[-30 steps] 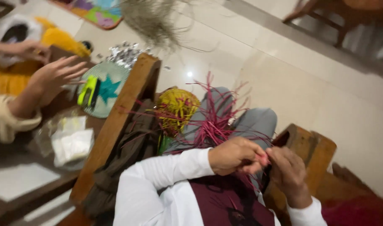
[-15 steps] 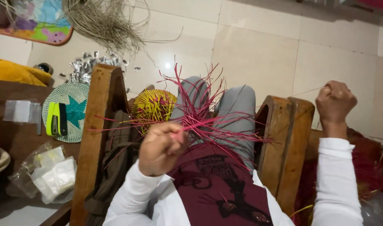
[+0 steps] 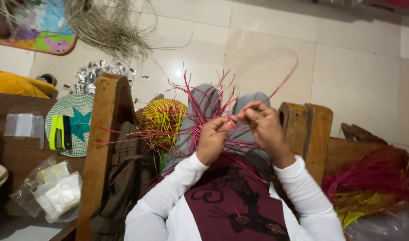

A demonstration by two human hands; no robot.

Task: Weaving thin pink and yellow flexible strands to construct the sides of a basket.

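Pink-dyed fibre strands (image 3: 200, 120): a splayed bundle over your lap, fanning out to either side of your hands; its woven centre sits hidden behind your fingers.

Left hand (image 3: 212, 140): curled, fingertips pinched on a strand at the bundle's middle, wrist low, white sleeve running down toward your chest.

Right hand (image 3: 263, 125): raised just beside the left, the fingertips of both touching; thumb and forefinger pinch one long pink strand (image 3: 282, 82) that arcs up and away over the floor tiles.

Step in hand, as judged: weaving, one strand being led into the work at the point where your hands meet. The next move likely calls for a firm pinch by your left hand while your right draws the loop snug without kinking it.

Yellow-and-pink woven disc (image 3: 162, 120): just left of your left hand, beside the wooden chair arm (image 3: 104, 147).

Green round mat (image 3: 75, 122): further left, on the bench (image 3: 16, 154), carrying a lime-coloured tool.

Loose pink and yellow fibre (image 3: 369, 183): heaped well right of your right hand.

Dry undyed grass (image 3: 108, 27): on the floor, far beyond your left hand.
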